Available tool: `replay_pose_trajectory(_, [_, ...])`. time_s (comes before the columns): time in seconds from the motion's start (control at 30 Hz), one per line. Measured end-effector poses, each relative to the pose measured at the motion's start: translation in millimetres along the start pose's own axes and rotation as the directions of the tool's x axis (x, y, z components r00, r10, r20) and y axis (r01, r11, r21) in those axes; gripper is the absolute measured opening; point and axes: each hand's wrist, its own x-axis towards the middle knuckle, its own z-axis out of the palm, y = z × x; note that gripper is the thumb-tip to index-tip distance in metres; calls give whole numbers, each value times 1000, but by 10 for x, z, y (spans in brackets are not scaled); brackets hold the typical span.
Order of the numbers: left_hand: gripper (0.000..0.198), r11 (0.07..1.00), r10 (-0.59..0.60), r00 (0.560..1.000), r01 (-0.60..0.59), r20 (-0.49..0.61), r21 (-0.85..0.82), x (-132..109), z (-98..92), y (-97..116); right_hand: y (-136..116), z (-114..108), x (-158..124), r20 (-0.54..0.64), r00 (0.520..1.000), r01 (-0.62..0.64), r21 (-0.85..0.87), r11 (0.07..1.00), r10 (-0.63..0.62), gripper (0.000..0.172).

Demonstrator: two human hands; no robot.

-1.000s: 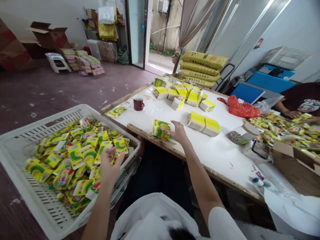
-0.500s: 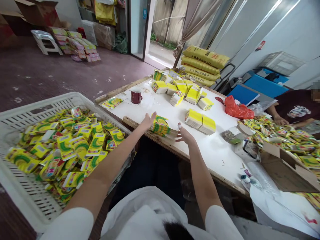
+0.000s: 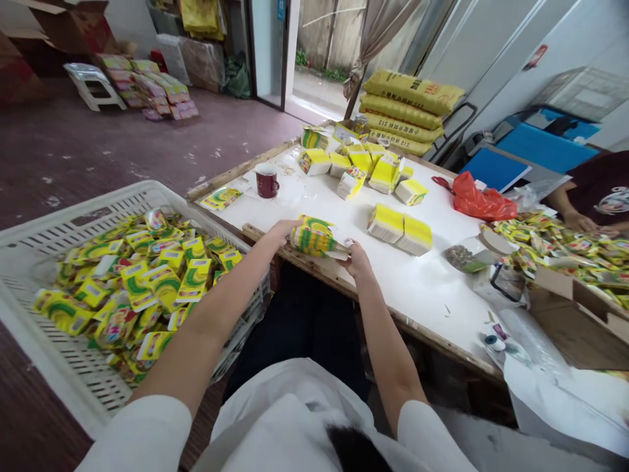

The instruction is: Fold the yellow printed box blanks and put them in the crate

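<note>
A stack of flat yellow-and-green printed packets (image 3: 314,236) is held between my two hands at the near edge of the white table. My left hand (image 3: 284,232) closes around its left end, the fingers partly hidden behind it. At the right end, where the packets taper to pale thin edges, the fingers of my right hand (image 3: 357,258) are pressed. Just beyond lie two more bundles of packets (image 3: 400,229), side by side with yellow tops. To my left a white plastic basket (image 3: 153,188) is heaped with loose filled yellow packets (image 3: 167,285).
A dark red mug (image 3: 266,181) stands at the table's left, near some flat packets (image 3: 222,198). Several bundles (image 3: 361,160) lie at the far end. Rightward are a red plastic bag (image 3: 481,196), a clear jar (image 3: 462,255), a cardboard box (image 3: 580,321) and a co-worker's hands (image 3: 584,221).
My right hand has moved in from beside the stack and closed on its right end. The stack is now tilted between both hands. My view has shifted slightly.
</note>
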Motion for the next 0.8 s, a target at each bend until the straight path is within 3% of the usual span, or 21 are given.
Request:
replay_pose_trajectory(0.13, [42,988,103,993,-108,-52,-109,-316,77,57,-190,-151,-194,-61,997,-43,107,993,50,22])
replay_pose_trajectory(0.23, [49,958,222,975,-224,-32,-181,-739,66,-80,-241,-383,-584,-15,1000,11,165,986,-9,31])
replay_pose_trajectory(0.3, [54,909,332,942,-308,41,-279,-1048,12,-297,-190,-534,-939,42,998,35,169,985,-43,37])
replay_pose_trajectory(0.33, [58,905,331,941,-296,69,-305,-1189,-23,-443,-134,-595,-1123,61,998,10,154,988,-20,40])
replay_pose_trajectory(0.43, [66,959,144,980,-104,136,-263,-1480,-103,-985,168,-685,-1574,130,988,-87,34,996,82,42])
replay_pose_trajectory(0.5, [65,984,2,997,11,77,-175,-1536,-97,-1354,453,-675,-1712,166,977,-115,-119,986,134,42])
replay_pose_trajectory(0.6, [56,996,-38,999,39,19,-85,-1483,-5,-1764,862,-620,-1690,106,975,-143,-377,915,195,36])
replay_pose_trajectory(0.7, [50,1000,-3,1000,3,-28,-17,-1389,89,-1944,1093,-608,-1583,71,973,-165,-461,872,221,35])
replay_pose_trajectory(0.8, [55,999,34,999,-33,-25,27,-1310,105,-1975,1106,-653,-1544,50,971,-169,-549,819,234,39])
